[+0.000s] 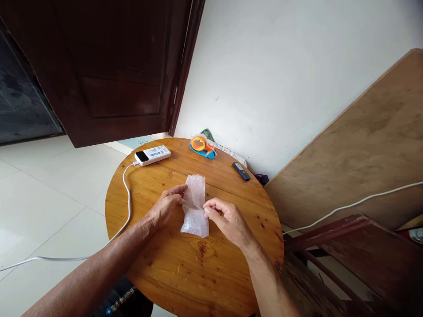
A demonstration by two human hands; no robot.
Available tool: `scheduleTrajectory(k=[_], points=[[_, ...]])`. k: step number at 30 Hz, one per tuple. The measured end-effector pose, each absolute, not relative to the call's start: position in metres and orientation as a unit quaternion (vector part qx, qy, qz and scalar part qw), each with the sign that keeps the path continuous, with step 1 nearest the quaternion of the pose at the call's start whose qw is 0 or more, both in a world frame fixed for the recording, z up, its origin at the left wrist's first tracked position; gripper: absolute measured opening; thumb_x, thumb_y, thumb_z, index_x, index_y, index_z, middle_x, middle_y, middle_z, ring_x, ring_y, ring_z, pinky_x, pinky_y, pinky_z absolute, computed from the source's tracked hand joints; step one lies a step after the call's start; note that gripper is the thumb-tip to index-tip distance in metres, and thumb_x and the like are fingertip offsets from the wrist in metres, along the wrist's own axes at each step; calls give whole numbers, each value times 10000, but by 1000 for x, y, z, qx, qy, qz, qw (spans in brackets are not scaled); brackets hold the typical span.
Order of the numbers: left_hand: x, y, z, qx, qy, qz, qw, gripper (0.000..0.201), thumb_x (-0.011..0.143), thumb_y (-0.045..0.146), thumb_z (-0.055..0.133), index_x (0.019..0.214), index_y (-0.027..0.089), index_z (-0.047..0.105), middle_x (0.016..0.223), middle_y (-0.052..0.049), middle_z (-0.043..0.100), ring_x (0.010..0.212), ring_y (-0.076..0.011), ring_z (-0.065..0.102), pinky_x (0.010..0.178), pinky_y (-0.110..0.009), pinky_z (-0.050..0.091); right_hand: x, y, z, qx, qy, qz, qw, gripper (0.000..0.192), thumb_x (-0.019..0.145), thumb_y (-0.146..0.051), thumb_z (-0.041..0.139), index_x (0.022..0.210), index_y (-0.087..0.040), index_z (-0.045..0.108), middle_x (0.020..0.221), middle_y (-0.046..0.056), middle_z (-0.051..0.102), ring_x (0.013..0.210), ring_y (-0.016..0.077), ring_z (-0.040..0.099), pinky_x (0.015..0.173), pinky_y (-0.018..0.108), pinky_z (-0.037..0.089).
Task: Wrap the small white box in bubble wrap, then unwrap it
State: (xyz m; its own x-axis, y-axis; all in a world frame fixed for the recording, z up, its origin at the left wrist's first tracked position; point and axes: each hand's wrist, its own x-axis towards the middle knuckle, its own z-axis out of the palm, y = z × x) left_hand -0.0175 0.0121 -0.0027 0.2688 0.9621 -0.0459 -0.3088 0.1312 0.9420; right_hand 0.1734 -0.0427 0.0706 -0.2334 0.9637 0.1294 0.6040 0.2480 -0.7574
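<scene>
A strip of clear bubble wrap (194,203) lies on the round wooden table (198,268), near its middle. My left hand (167,207) pinches the wrap's left edge with thumb and fingers. My right hand (226,220) grips the right edge, fingers curled on it. The wrap bunches between the two hands; whether anything is inside it I cannot tell.
A white power bank (152,155) with a white cable (127,193) sits at the table's far left. An orange and blue tape dispenser (202,145) and a small dark device (241,171) lie at the far edge. A wooden board (363,149) leans right; a dark door (109,70) stands behind.
</scene>
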Motion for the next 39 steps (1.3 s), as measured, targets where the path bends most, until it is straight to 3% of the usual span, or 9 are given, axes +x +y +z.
scheduleTrajectory(k=[5,8,10,13,17,21,27,31,39], points=[[-18,8,5,387,320,483,717,581,541,181,589,1110,118,690,1031,-99,726,1007,-250,627,898,-355,469,149,-31,63,-649,-701,112,275,263,758,-475,695,836,-238,612,713,6,640,613,176,570,557,268,387],[-18,7,9,373,295,486,733,547,547,179,602,1080,113,705,1007,-100,732,992,-250,637,899,-354,462,137,-19,57,-661,-704,50,254,219,735,-391,711,855,-233,619,794,51,686,674,208,602,570,280,355],[-18,7,10,375,290,491,731,528,560,185,593,1069,114,714,1013,-102,735,1006,-255,638,901,-357,459,140,-12,52,-654,-706,64,264,97,798,-320,612,751,-235,609,702,34,667,625,191,577,564,280,333],[-18,9,11,376,302,509,713,501,576,193,588,1051,112,726,1008,-104,741,991,-251,637,883,-349,456,159,-3,44,-641,-657,154,366,226,828,-344,530,638,-232,580,559,-11,579,543,160,508,543,271,330],[-19,12,10,349,312,544,696,454,576,204,621,1006,115,737,941,-90,749,908,-229,641,839,-330,457,184,0,30,-605,-462,370,532,296,705,-477,647,608,-208,571,571,-22,574,525,139,500,504,253,376],[-19,14,8,353,335,544,684,461,587,233,639,1024,110,721,952,-95,743,899,-224,638,813,-321,466,190,-2,20,-588,-341,467,565,347,582,-475,725,583,-220,491,553,-35,552,476,128,497,456,246,392],[-25,9,10,545,464,509,478,498,693,436,665,1096,145,699,1107,-106,648,989,-252,608,823,-346,495,186,-4,15,-592,-433,435,523,415,663,-573,734,627,-202,553,554,-34,563,477,119,473,441,236,359],[-27,2,14,645,506,467,331,485,736,557,661,1004,156,715,881,-50,600,723,-186,571,688,-322,484,183,-5,14,-603,-520,357,488,329,710,-505,695,653,-188,628,564,-40,546,538,128,454,509,241,355],[-27,6,12,585,508,461,433,292,661,319,605,894,161,680,570,52,519,521,-118,465,511,-225,365,182,-5,13,-603,-534,285,520,310,796,-467,586,638,-208,524,560,-59,424,546,116,377,517,236,300]])
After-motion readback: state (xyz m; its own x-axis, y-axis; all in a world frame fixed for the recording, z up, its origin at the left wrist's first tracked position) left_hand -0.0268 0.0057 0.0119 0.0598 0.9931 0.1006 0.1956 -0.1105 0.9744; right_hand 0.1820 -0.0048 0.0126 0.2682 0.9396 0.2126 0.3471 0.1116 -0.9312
